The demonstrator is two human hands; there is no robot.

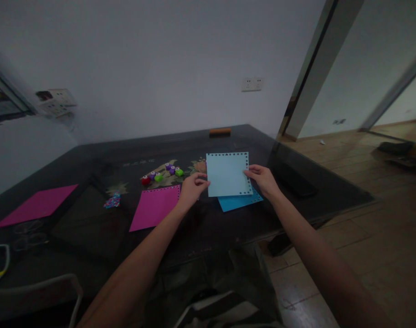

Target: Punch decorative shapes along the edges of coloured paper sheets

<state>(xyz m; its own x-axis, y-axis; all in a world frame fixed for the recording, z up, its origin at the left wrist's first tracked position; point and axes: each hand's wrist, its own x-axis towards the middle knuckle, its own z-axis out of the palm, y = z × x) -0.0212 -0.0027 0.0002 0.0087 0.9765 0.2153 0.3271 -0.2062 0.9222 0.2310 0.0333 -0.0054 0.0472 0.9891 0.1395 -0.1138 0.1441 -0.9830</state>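
Observation:
A pale blue sheet (pixel 228 175) with small holes punched along its top, right and part of its bottom edge is held up between my hands. My left hand (pixel 192 187) pinches its left edge, and my right hand (pixel 263 179) grips the right edge. Beneath it, a darker blue sheet (pixel 235 203) with holes sticks out on the black table. Left of my left hand lies a pink sheet (pixel 155 208), punched along its top and right edges.
Small red, purple and green figures (pixel 158 176) sit behind the pink sheet. Farther left are a small multicoloured pile (pixel 113 201) and another pink sheet (pixel 40 204). An orange-brown block (pixel 220 132) lies near the wall, and a dark flat object (pixel 295 180) at the right.

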